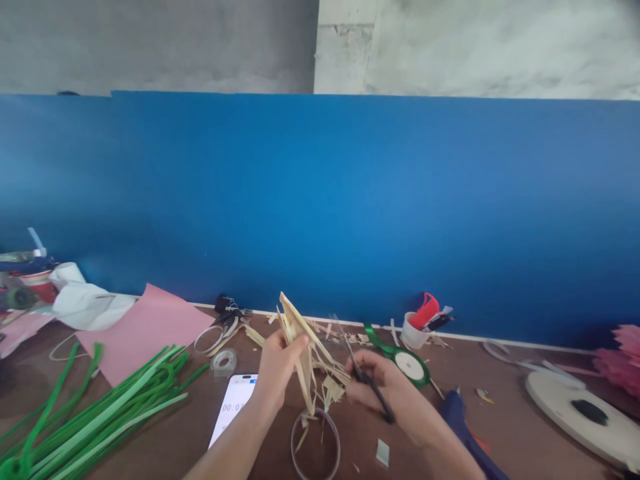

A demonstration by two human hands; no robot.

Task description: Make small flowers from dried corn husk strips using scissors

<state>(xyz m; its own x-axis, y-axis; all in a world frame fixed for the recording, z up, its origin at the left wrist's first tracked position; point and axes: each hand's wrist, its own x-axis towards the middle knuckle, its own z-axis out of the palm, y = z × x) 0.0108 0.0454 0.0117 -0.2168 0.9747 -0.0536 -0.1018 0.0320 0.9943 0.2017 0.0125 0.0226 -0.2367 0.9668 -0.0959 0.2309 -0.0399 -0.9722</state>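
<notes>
My left hand (280, 363) pinches a bundle of pale, dry, husk-like strips (303, 357) between thumb and fingers. Loose ends of the strips hang down and spread to the right. In my right hand (375, 380) is a pair of dark-handled scissors (361, 373), the blades pointing up and left beside the bundle. Blurring hides how far apart the blades are. Below the strips is a thin, clear ring (295, 447); whether they are fastened to it I cannot tell.
Left lie green pipe cleaners (115, 413), a pink sheet (150, 327), a tape roll (223, 361) and a phone (233, 400). Right are a green ribbon spool (411, 367), a white cup (414, 333), a blue glue gun (463, 427) and a pale disc (575, 407). A blue partition (320, 200) stands behind.
</notes>
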